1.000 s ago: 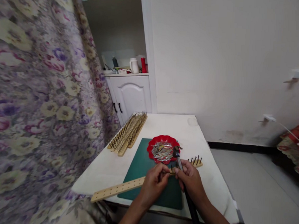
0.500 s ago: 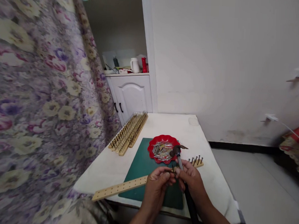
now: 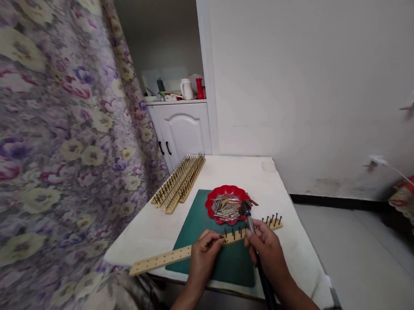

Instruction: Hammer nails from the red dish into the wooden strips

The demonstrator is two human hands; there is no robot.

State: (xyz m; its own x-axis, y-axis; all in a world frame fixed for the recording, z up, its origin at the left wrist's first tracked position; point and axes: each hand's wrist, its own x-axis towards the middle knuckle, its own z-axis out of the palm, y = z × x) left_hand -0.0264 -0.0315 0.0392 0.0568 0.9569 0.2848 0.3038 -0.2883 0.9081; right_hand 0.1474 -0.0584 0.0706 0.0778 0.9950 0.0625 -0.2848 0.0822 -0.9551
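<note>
A long wooden strip (image 3: pixel 161 261) with rows of small holes lies slantwise across the green mat (image 3: pixel 235 270). Dark nails stand upright in its right part, while the holes at its left end hold none. My left hand (image 3: pixel 202 256) is closed in a pinch over the strip, just left of the standing nails. Between its fingertips is what looks like a dark nail, mostly hidden. In my right hand (image 3: pixel 267 248) is a claw hammer (image 3: pixel 248 217), gripped along the shaft with its head up, near the red dish. That hand hides part of the strip.
The scalloped red dish (image 3: pixel 209 212) of loose silver nails sits on the mat's far edge. Several strips full of upright nails (image 3: pixel 181 181) lie at the table's back left. A flowered curtain (image 3: pixel 55 142) hangs at left, beside a white cabinet (image 3: pixel 186 126). A wall stands behind.
My hands have come apart. The left one moved left and down to the strip, uncovering standing nails; my right hand still holds the hammer in nearly the same place.
</note>
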